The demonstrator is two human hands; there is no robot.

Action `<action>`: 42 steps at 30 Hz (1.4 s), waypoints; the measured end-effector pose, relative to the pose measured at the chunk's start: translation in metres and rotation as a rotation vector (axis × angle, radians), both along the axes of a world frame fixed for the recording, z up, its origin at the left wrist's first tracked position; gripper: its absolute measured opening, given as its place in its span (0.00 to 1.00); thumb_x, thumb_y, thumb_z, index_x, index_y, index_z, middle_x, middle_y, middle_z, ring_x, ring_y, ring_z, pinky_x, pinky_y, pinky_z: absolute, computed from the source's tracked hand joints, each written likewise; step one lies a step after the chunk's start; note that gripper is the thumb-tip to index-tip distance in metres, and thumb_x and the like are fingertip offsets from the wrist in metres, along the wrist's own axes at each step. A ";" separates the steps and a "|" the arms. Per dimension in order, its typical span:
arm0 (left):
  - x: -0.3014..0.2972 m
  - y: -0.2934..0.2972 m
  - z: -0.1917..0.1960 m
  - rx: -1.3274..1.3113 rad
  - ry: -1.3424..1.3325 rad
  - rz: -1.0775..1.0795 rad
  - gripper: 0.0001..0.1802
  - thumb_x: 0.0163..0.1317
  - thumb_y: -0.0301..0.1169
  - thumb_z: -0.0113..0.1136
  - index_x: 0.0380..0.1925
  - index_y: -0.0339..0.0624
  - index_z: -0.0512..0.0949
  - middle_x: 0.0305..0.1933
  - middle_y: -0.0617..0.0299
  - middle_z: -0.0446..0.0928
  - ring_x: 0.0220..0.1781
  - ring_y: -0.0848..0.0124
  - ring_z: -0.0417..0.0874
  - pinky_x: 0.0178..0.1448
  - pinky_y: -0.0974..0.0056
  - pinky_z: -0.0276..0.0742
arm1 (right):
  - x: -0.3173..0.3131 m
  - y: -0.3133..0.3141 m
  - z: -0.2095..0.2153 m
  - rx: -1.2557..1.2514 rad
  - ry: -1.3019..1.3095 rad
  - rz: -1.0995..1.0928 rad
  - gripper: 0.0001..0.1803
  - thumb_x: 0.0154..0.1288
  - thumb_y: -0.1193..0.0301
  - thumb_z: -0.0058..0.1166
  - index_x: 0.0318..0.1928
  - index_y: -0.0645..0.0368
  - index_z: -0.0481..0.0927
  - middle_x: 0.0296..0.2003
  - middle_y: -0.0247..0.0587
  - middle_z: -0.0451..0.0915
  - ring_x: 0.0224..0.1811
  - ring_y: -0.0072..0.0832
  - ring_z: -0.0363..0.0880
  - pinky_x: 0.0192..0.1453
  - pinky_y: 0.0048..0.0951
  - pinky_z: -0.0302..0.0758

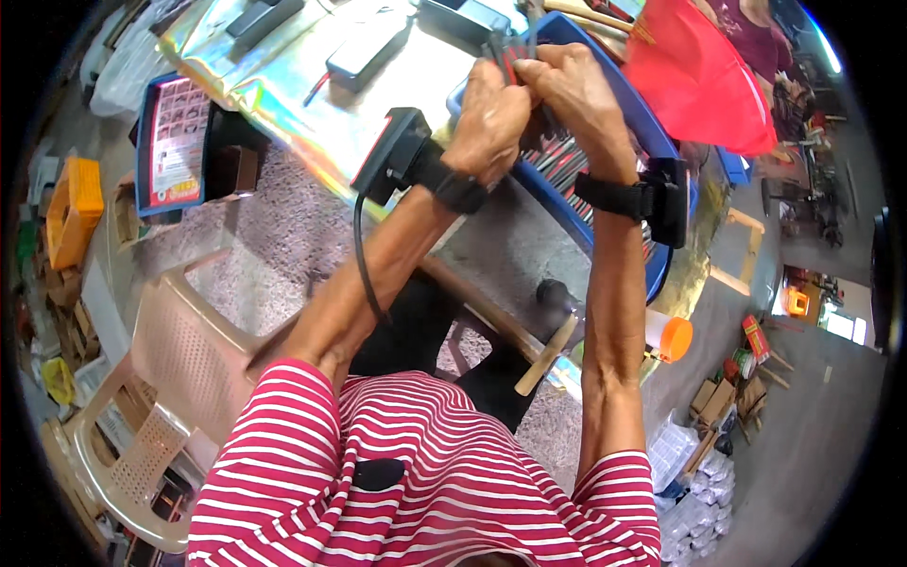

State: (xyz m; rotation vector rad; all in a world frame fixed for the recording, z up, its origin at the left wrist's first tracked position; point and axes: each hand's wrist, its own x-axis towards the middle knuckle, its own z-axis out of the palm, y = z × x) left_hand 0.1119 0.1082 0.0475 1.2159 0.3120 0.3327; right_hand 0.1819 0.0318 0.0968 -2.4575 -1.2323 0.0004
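At 9 o'clock, a beige plastic chair [165,378] is seen standing on the floor. Above it, at 10 o'clock, a blue box with a picture card [172,142] is seen leaning by the edge of the surface [312,104], which is covered by a shiny sheet. A black flat case [367,45] is laid on that sheet near 12 o'clock.

The left hand [488,118] is raised just above the middle of the picture, toward 12 o'clock. A black strap with a black box is worn on its wrist. Its fingers are clenched around a bundle of thin dark sticks [515,52]. The right hand [574,90] is pressed against the left hand, at 1 o'clock from it. Its fingers are also curled tight on the same bundle. The bundle is held between both hands, over the near end of a blue tray [661,142]. More thin sticks of the same kind are seen lying in the tray.

A hammer with a wooden handle [553,345] is laid at the edge of the surface, at 5 o'clock from the hands. An orange-capped jar [671,337] is seen at 4 o'clock. A red cloth [699,76] is seen at 2 o'clock.
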 end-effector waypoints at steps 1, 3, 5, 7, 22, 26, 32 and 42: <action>-0.015 0.004 0.009 -0.199 0.015 0.023 0.04 0.52 0.23 0.50 0.24 0.30 0.70 0.25 0.58 0.72 0.31 0.77 0.74 0.28 0.73 0.71 | -0.011 0.009 0.005 -0.103 0.003 -0.011 0.11 0.53 0.63 0.46 0.27 0.56 0.78 0.30 0.47 0.75 0.34 0.45 0.75 0.38 0.39 0.72; -0.032 0.009 0.005 -0.337 -0.082 0.089 0.03 0.50 0.19 0.50 0.26 0.31 0.68 0.29 0.57 0.72 0.30 0.74 0.75 0.27 0.74 0.71 | -0.017 0.023 -0.012 -0.096 0.068 0.024 0.14 0.49 0.64 0.47 0.24 0.65 0.76 0.26 0.52 0.75 0.30 0.46 0.76 0.38 0.39 0.73; -0.046 0.016 -0.010 -0.380 -0.087 0.125 0.02 0.49 0.18 0.50 0.25 0.32 0.68 0.27 0.59 0.72 0.29 0.75 0.75 0.27 0.73 0.71 | -0.032 0.037 -0.022 -0.026 0.282 -0.071 0.16 0.46 0.64 0.47 0.21 0.68 0.76 0.23 0.55 0.75 0.28 0.47 0.76 0.37 0.39 0.72; -0.055 0.020 -0.023 -0.364 -0.042 0.168 0.02 0.50 0.17 0.49 0.24 0.32 0.69 0.26 0.60 0.72 0.28 0.75 0.75 0.27 0.73 0.71 | -0.037 0.044 -0.037 -0.001 0.286 0.014 0.16 0.48 0.66 0.46 0.20 0.71 0.73 0.15 0.51 0.72 0.18 0.31 0.73 0.23 0.29 0.68; -0.049 0.105 -0.044 0.657 0.407 -0.718 0.10 0.43 0.24 0.51 0.27 0.31 0.68 0.22 0.64 0.66 0.24 0.76 0.66 0.25 0.70 0.64 | -0.104 0.064 -0.117 0.951 1.237 -0.638 0.04 0.53 0.75 0.46 0.24 0.63 0.70 0.20 0.39 0.71 0.19 0.25 0.68 0.20 0.26 0.63; -0.035 0.111 -0.046 1.043 0.432 -0.990 0.07 0.40 0.23 0.50 0.22 0.31 0.71 0.16 0.59 0.68 0.19 0.74 0.67 0.22 0.67 0.64 | -0.126 0.070 -0.130 1.052 1.395 -0.797 0.02 0.52 0.78 0.45 0.28 0.63 0.70 0.26 0.42 0.72 0.26 0.28 0.71 0.24 0.31 0.66; -0.005 0.084 -0.044 1.435 0.272 -1.172 0.11 0.41 0.22 0.48 0.29 0.31 0.70 0.20 0.55 0.72 0.21 0.68 0.71 0.23 0.62 0.66 | -0.124 0.071 -0.160 1.672 1.447 -0.903 0.10 0.49 0.81 0.41 0.35 0.64 0.70 0.31 0.46 0.72 0.34 0.38 0.72 0.38 0.44 0.70; -0.002 0.075 -0.059 1.552 0.243 -1.244 0.15 0.45 0.23 0.49 0.37 0.33 0.70 0.29 0.52 0.72 0.32 0.62 0.73 0.37 0.58 0.68 | -0.105 0.066 -0.169 1.824 1.572 -0.944 0.14 0.59 0.71 0.33 0.43 0.63 0.67 0.41 0.48 0.69 0.45 0.39 0.68 0.53 0.46 0.64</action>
